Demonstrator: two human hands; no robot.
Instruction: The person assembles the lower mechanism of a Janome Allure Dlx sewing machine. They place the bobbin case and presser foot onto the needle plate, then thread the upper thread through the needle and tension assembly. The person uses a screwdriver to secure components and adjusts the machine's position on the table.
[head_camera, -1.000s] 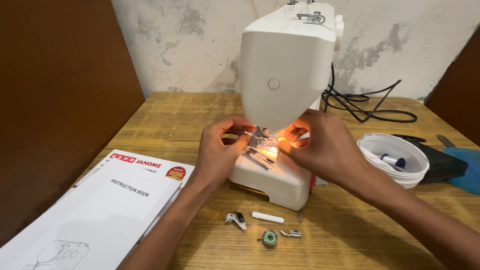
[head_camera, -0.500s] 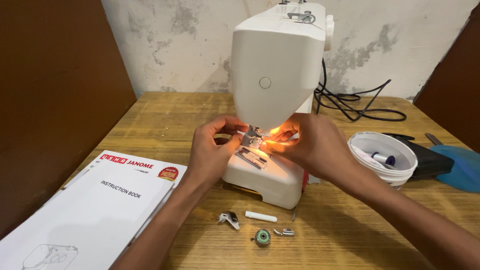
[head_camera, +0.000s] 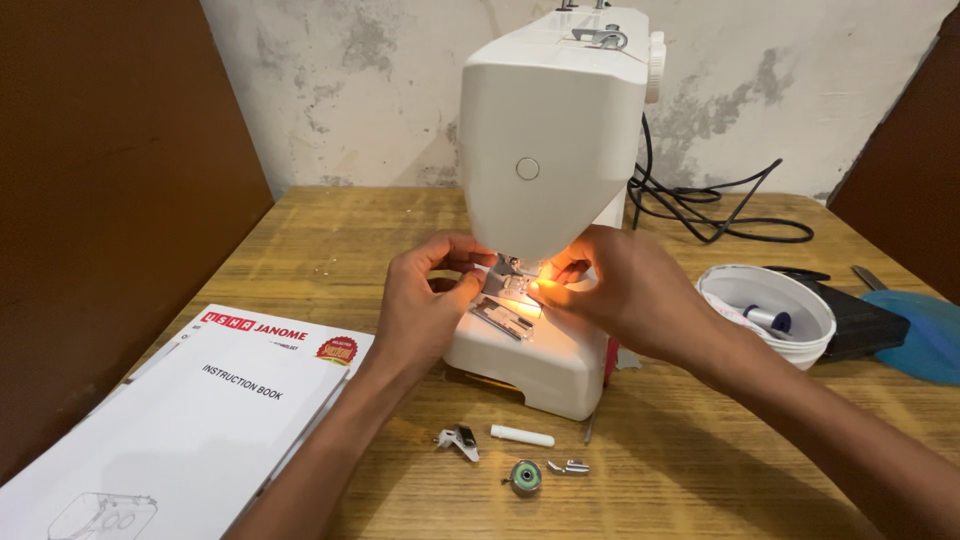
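Loose parts lie nearest, in front of the sewing machine (head_camera: 545, 200): a presser foot (head_camera: 459, 440), white pin (head_camera: 522, 436) and bobbin (head_camera: 525, 477), which a forearm sweeping back could knock off the table (head_camera: 330, 240). Beyond them, both hands meet under the machine's head. The left hand (head_camera: 425, 305) pinches something small at the needle area (head_camera: 510, 275); the right hand (head_camera: 620, 290) does likewise with curled fingertips. Fingers this close risk a prick if the needle drops.
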